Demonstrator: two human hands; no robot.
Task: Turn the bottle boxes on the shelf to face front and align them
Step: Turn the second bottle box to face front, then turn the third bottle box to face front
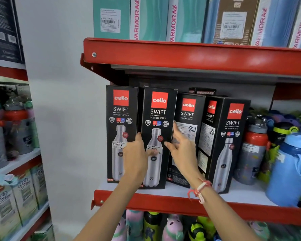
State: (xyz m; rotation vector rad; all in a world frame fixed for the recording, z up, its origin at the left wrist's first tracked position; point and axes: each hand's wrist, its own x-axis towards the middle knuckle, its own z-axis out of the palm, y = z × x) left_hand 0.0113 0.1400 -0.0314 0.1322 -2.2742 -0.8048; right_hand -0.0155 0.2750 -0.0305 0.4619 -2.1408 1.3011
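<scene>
Red shelving is filling the view ahead of you, and the middle shelf (163,199) is carrying a row of five black bottle boxes at its left end, with loose bottles (254,148) crowding in beside them on the right. You are bracketing the second box (157,136) between both hands: your left hand (135,153) is pressing on its left edge with the thumb lying across the printed front, and your right hand (182,150) is spread wide, fingertips (175,126) touching its right edge. Neither hand is closing into a fist; you are squeezing the carton from its two sides, likely so it turns and slides without tipping. That box and the first box (121,133) are already showing their bottle picture to you. The third box (187,134) and fourth box (208,131) are turning their printed-text panels outward and sitting further back, so they probably need rotating next. The fifth box (230,145) is showing its front but leaning askew.
</scene>
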